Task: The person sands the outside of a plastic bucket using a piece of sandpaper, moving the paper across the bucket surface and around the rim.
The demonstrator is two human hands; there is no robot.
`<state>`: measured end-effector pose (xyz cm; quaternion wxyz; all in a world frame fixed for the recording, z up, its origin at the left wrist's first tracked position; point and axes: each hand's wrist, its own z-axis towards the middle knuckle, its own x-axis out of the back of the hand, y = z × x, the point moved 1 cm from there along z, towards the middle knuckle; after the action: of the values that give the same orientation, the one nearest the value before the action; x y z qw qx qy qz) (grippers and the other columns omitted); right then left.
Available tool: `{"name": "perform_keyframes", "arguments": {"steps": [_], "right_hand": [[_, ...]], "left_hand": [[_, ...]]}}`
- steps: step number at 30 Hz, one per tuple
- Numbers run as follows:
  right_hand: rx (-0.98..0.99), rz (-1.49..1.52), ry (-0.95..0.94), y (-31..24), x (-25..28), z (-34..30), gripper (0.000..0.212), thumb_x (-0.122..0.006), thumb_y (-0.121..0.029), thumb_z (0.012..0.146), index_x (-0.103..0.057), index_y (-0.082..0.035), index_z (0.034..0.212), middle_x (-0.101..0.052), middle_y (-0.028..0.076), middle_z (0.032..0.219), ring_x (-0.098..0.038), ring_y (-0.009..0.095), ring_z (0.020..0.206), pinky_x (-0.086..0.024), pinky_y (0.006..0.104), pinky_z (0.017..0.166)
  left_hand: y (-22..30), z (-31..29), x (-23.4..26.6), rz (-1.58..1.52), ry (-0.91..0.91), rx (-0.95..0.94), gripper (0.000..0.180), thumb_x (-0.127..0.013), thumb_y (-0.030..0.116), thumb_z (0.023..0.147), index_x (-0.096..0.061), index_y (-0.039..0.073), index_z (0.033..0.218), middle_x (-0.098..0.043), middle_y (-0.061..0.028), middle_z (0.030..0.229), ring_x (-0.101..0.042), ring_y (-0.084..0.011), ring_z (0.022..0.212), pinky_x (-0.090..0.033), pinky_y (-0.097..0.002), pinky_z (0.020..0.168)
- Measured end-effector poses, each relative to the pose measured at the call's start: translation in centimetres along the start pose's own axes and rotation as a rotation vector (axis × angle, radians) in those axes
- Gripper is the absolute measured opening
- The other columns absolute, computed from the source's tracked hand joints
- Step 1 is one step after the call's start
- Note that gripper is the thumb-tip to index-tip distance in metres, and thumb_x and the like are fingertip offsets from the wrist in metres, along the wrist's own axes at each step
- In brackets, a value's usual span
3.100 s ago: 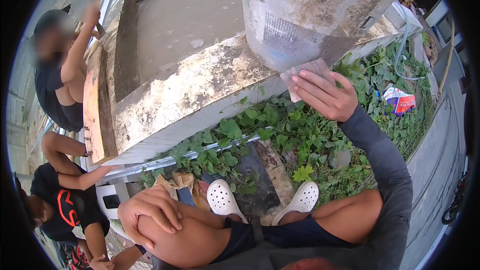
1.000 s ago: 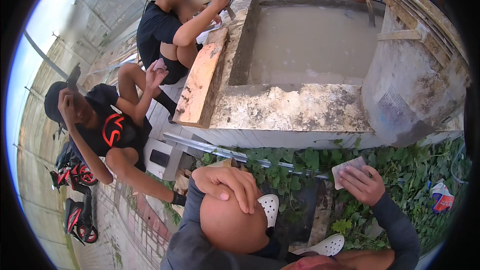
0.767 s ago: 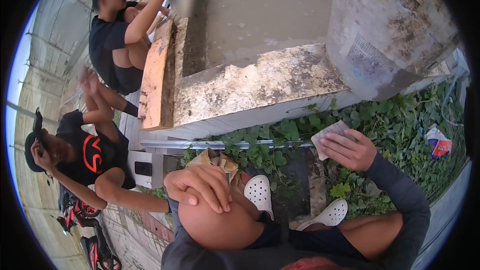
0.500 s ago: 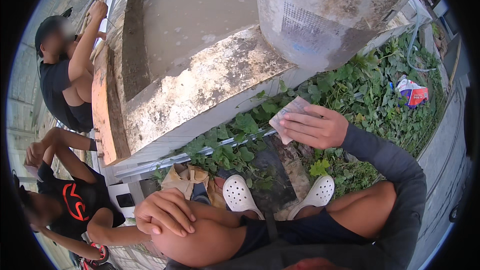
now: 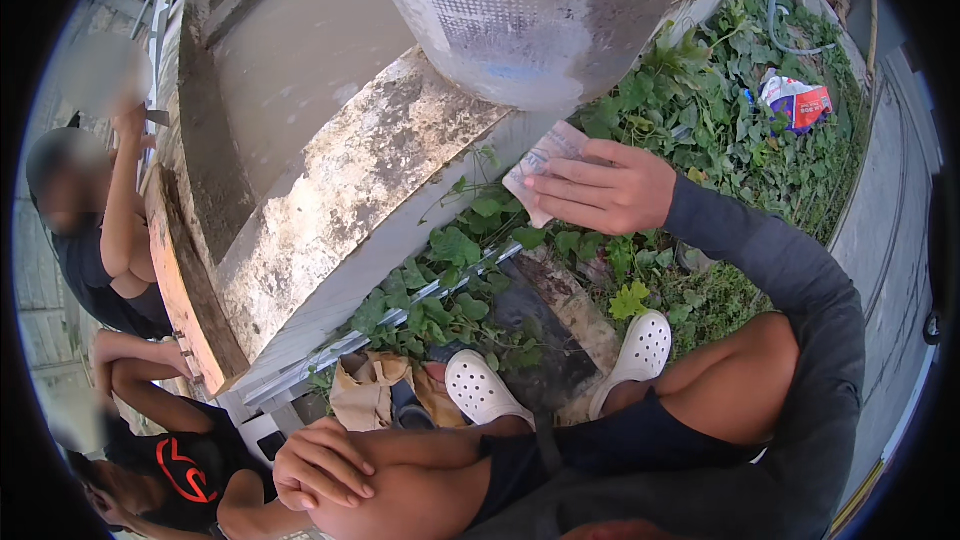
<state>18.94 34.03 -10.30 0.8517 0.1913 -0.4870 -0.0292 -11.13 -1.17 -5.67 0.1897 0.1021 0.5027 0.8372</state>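
Observation:
In my right hand (image 5: 612,190) is a folded, pale pinkish sheet (image 5: 545,162) with faint print, which looks like sandpaper. My fingers press across it, beside the outer face of a stained concrete wall (image 5: 370,165) and above leafy vines. A large, dirty grey cylindrical container (image 5: 530,50) stands on that wall just beyond the sheet. My left hand (image 5: 322,465) rests on my left knee, its fingers laid over the knee with nothing in them.
Murky water fills the basin (image 5: 300,55) behind the wall. Two people (image 5: 110,270) sit at the left, beside a wooden board (image 5: 190,280). Around my white clogs (image 5: 487,390) lie brown paper (image 5: 360,395) and vines. A crumpled package (image 5: 800,102) and a hose (image 5: 795,48) lie right.
My right hand and the sheet have moved up and left in the picture. The scene has shifted as my view turned. The person at far left has raised an arm; the nearer one leans lower.

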Motion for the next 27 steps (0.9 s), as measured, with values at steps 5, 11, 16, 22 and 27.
{"name": "perform_keyframes", "arguments": {"steps": [5,11,16,22,27], "right_hand": [[0.047,0.058,0.033,-1.3,-1.4,-0.3,0.027,-0.072,-0.014,0.092,-0.075,-0.008,0.118,-0.074,0.006,0.13,-0.069,0.02,0.116,-0.054,0.0387,0.098],[0.05,0.052,0.066,-0.9,-2.0,-0.8,0.032,-0.071,-0.015,0.088,-0.073,-0.005,0.118,-0.075,0.004,0.122,-0.068,0.019,0.113,-0.052,0.0383,0.103],[0.053,0.064,0.07,-0.7,-2.2,-0.8,0.035,-0.071,-0.014,0.087,-0.072,-0.003,0.12,-0.074,0.005,0.121,-0.068,0.02,0.113,-0.052,0.0418,0.104],[0.039,0.074,0.046,-0.4,-1.8,-0.6,0.038,-0.07,-0.014,0.086,-0.072,-0.002,0.122,-0.073,0.007,0.126,-0.067,0.021,0.115,-0.054,0.0448,0.103],[0.039,0.06,0.03,0.0,-1.7,-0.6,0.038,-0.07,-0.013,0.086,-0.073,-0.003,0.123,-0.073,0.007,0.13,-0.067,0.021,0.116,-0.054,0.0446,0.103]], "left_hand": [[-0.3,1.2,0.0,-0.007,-0.023,-0.006,0.041,-0.05,0.028,0.102,-0.081,0.001,0.103,-0.081,-0.0177,0.096,-0.078,-0.0286,0.086,-0.058,-0.0355,0.075],[-0.2,1.8,-0.3,0.007,-0.032,-0.009,0.042,-0.049,0.028,0.102,-0.081,0.001,0.102,-0.081,-0.0177,0.094,-0.078,-0.0275,0.083,-0.059,-0.0343,0.074],[-0.1,1.6,-0.4,0.027,-0.021,-0.014,0.042,-0.049,0.028,0.102,-0.081,0.001,0.1,-0.081,-0.0176,0.093,-0.078,-0.0266,0.082,-0.059,-0.0333,0.072],[0.7,1.4,-0.2,0.064,-0.02,-0.023,0.043,-0.048,0.028,0.103,-0.081,0.001,0.098,-0.081,-0.0176,0.091,-0.078,-0.0255,0.079,-0.06,-0.032,0.07],[1.0,0.8,-0.3,0.089,-0.014,-0.033,0.043,-0.047,0.028,0.103,-0.081,0.001,0.097,-0.08,-0.0175,0.09,-0.078,-0.0246,0.077,-0.06,-0.031,0.069]]}}
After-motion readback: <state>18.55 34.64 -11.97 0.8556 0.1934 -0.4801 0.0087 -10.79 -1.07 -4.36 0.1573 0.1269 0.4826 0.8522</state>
